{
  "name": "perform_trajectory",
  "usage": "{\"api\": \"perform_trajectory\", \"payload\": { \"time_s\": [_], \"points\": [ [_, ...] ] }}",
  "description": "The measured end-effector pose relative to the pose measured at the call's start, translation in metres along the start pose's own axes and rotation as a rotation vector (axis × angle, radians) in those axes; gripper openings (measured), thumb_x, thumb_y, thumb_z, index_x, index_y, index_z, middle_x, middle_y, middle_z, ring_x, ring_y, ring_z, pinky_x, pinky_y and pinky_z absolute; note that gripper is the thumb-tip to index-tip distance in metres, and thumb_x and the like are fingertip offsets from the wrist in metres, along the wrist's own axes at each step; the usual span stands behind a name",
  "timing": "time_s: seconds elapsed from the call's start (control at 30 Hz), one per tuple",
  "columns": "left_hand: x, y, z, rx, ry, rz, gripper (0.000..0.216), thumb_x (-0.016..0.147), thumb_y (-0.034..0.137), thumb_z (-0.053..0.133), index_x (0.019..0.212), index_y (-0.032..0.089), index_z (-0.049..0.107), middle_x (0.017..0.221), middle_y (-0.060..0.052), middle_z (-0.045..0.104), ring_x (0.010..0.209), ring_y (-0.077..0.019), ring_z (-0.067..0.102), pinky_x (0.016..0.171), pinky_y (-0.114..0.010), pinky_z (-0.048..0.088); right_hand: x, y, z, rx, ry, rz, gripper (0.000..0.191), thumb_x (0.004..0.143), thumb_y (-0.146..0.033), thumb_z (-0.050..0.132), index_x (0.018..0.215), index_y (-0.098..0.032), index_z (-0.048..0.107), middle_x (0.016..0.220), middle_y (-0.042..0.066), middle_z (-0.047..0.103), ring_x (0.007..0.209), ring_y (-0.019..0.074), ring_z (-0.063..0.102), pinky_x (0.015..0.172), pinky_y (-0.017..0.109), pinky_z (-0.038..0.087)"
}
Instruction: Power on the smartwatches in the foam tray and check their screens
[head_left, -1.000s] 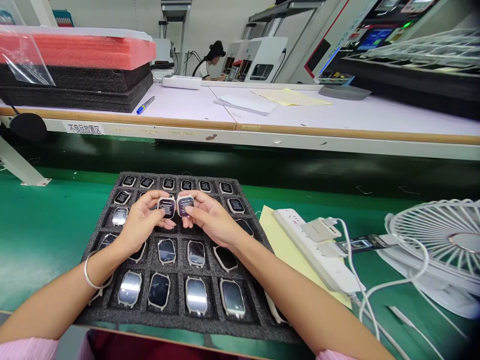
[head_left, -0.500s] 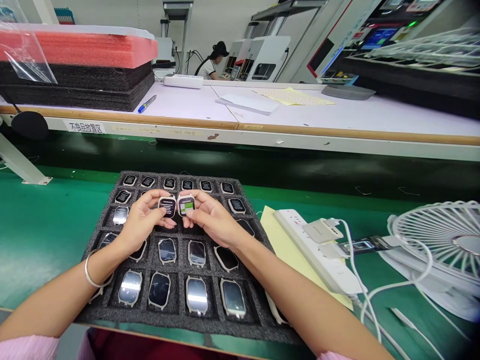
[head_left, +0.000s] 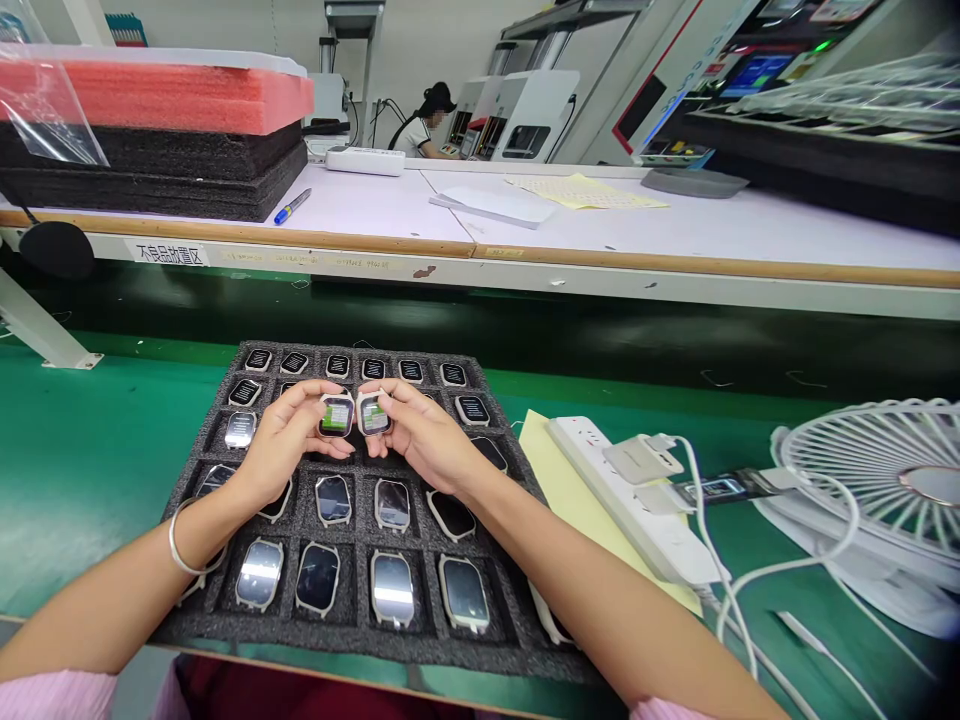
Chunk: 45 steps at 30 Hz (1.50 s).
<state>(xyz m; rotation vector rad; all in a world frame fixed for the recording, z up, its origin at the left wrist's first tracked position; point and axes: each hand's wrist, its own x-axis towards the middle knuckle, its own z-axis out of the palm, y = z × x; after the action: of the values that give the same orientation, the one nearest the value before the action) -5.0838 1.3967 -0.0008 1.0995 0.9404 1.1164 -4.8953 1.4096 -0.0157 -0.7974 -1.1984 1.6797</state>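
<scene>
Checking lit screens on two strapless smartwatches looks like the step in hand, judging by the green + white patterns showing. L hand (head_left: 281, 445) has thumb + fingers pinched on the L watch (head_left: 337, 414); R hand (head_left: 427, 440) is likewise clamped on the R watch (head_left: 374, 413), thumb at the screen's R edge. Both watches are held up over the dark foam tray (head_left: 337, 650), just beside each other; can't tell if the cases touch. Other strapless watches (head_left: 317, 580) sit in tray pockets, some back-row screens w/ text. Next move prob. calls for a light thumb tap per screen, firm grip on case edges, thumbs clear btwn taps so the pattern's readable.
</scene>
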Motion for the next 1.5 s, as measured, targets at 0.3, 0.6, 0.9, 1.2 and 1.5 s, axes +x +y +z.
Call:
{"api": "perform_trajectory", "payload": {
  "time_s": [0.3,0.6,0.9,1.2,1.5],
  "points": [
    [0.0,-0.001,-0.001,-0.002,-0.028,0.011,0.028,0.076,0.025,0.064,0.104,0.019,0.061,0.084,0.001,0.068,0.059,-0.0168,0.073,0.061,-0.03,0.063,-0.001,-0.001,0.002,-0.049,-0.006,-0.048,0.035,0.078,-0.034,0.077,0.105,-0.022,0.059,0.081,-0.003,0.062,0.057,0.0104,0.059,0.054,0.026,0.041],
    [-0.001,0.0,0.001,0.005,-0.023,0.011,0.029,0.076,0.025,0.066,0.104,0.018,0.06,0.082,0.002,0.069,0.059,-0.0172,0.074,0.06,-0.029,0.062,-0.002,-0.001,0.002,-0.076,-0.015,-0.067,0.036,0.077,-0.03,0.077,0.107,-0.022,0.058,0.081,-0.003,0.061,0.058,0.0104,0.058,0.055,0.026,0.041],
    [0.0,0.0,-0.001,-0.003,-0.017,0.026,0.03,0.076,0.028,0.068,0.104,0.019,0.06,0.083,0.002,0.068,0.058,-0.0168,0.073,0.059,-0.029,0.063,-0.003,-0.001,0.0,-0.031,-0.058,-0.055,0.033,0.08,-0.028,0.073,0.109,-0.022,0.058,0.083,-0.002,0.064,0.063,0.0127,0.064,0.059,0.027,0.047],
    [-0.001,0.001,0.002,0.038,0.004,0.036,0.032,0.075,0.026,0.071,0.104,0.018,0.059,0.092,-0.001,0.07,0.058,-0.0156,0.072,0.059,-0.029,0.063,-0.002,0.0,0.0,-0.037,-0.063,-0.063,0.033,0.082,-0.028,0.073,0.111,-0.023,0.058,0.083,-0.001,0.065,0.064,0.0126,0.065,0.06,0.027,0.049],
    [-0.001,0.011,0.0,0.012,-0.066,0.075,0.045,0.073,0.015,0.073,0.115,0.019,0.059,0.094,-0.001,0.069,0.06,-0.0117,0.069,0.061,-0.026,0.058,-0.001,-0.005,-0.003,-0.007,-0.035,-0.084,0.04,0.078,-0.022,0.073,0.115,-0.023,0.059,0.088,0.0,0.067,0.065,0.0132,0.066,0.06,0.027,0.051]
  ]
}}
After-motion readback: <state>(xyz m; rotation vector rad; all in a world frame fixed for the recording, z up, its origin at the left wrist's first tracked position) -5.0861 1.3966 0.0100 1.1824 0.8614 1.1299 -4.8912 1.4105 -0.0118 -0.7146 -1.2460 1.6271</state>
